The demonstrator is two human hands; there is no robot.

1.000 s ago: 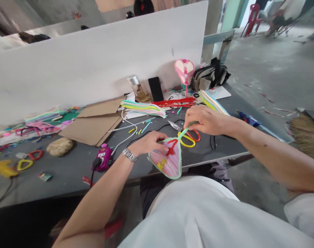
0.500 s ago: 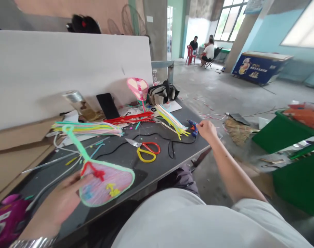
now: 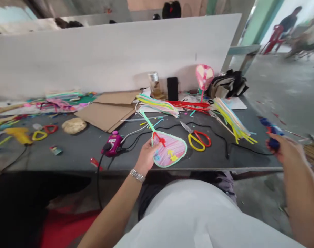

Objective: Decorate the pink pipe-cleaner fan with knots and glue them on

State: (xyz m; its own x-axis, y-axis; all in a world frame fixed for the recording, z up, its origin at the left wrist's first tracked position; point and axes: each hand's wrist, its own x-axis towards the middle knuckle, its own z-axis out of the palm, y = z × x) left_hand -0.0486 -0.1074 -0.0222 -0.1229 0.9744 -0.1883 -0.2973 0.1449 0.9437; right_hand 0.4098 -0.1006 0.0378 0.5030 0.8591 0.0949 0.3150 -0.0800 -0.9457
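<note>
Left grip (image 3: 147,155) is closed on the green-edged paddle (image 3: 169,146), right grip (image 3: 286,146) round the blue glue gun (image 3: 275,130), whose cord (image 3: 246,149) should be led clear of the scissors (image 3: 191,131).

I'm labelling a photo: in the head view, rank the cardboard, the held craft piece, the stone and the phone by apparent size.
Largest to smallest:
1. Cardboard
2. Craft piece in the left hand
3. Stone and phone, too alike to rank
</note>
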